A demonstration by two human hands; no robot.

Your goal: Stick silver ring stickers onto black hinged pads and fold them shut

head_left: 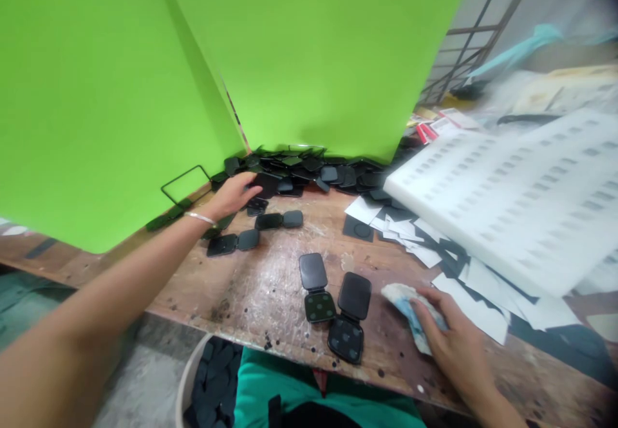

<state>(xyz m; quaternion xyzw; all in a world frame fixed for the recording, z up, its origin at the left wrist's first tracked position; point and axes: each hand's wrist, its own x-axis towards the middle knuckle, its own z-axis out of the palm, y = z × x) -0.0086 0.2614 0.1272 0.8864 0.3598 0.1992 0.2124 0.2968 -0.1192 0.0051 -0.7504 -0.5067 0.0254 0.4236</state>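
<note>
My left hand [235,195] reaches to the left end of a heap of black flat cases [309,169]. Its thumb and fingers close on the edge of a dark square case [266,186]. In my right hand [451,331], near the table's front edge, is a crumpled white and blue cloth [410,309]. Left of the cloth lie two open hinged black cases, one [355,296] nearer to it and another [313,270] beside that; round spots show on their lower halves. Two more open cases [279,220] [234,242] lie below my left hand.
Green panels [309,61] stand behind the heap. A thin black wire frame [186,183] leans at left. White paper pieces [477,299] and a large white foam sheet [521,190] cover the right side. Under the table's front edge, a bucket [186,376] holds black pieces.
</note>
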